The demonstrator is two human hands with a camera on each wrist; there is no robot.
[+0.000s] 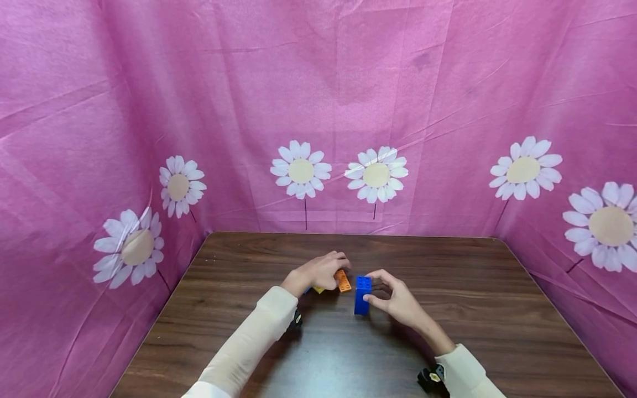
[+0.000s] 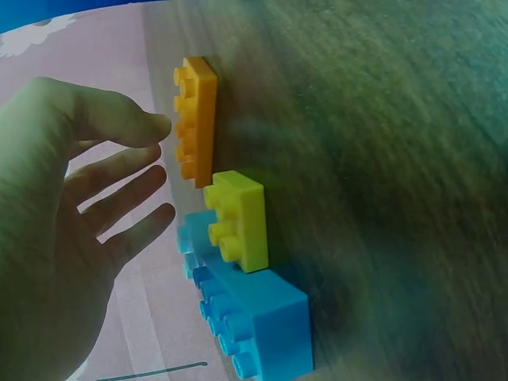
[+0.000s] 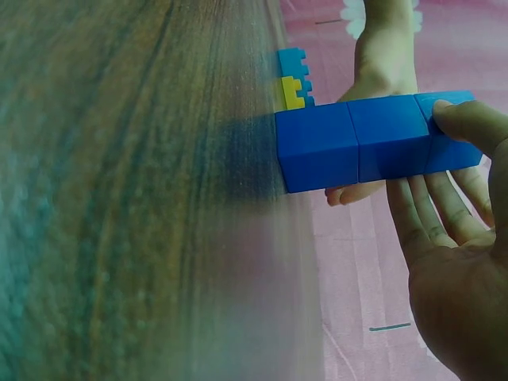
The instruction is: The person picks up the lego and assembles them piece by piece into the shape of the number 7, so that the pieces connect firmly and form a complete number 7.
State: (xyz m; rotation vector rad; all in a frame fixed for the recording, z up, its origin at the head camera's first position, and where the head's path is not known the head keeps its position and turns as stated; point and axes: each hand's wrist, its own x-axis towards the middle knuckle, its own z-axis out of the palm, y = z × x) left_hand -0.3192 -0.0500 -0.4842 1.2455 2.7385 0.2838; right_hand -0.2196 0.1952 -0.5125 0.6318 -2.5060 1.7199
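A stack of three blue toy building bricks [image 1: 361, 304] stands upright on the table. My right hand [image 1: 402, 303] holds it near the top, thumb [image 3: 468, 123] on one side and fingers behind. Over on the left, my left hand [image 1: 319, 272] hovers above an orange building brick [image 1: 344, 282], its fingers spread and loosely bent. In the left wrist view the thumb tip comes close to the studs of the orange brick [image 2: 205, 119], with no grip on it. Beside that lie a yellow brick [image 2: 251, 226] and blue bricks [image 2: 282, 321], mostly hidden under the left hand in the head view.
The brown wooden table [image 1: 239, 260] has pink cloth [image 1: 338, 99] printed with white flowers hanging behind it and at both sides. Black wrist devices show at the left cuff [image 1: 297, 318] and the right cuff [image 1: 431, 378].
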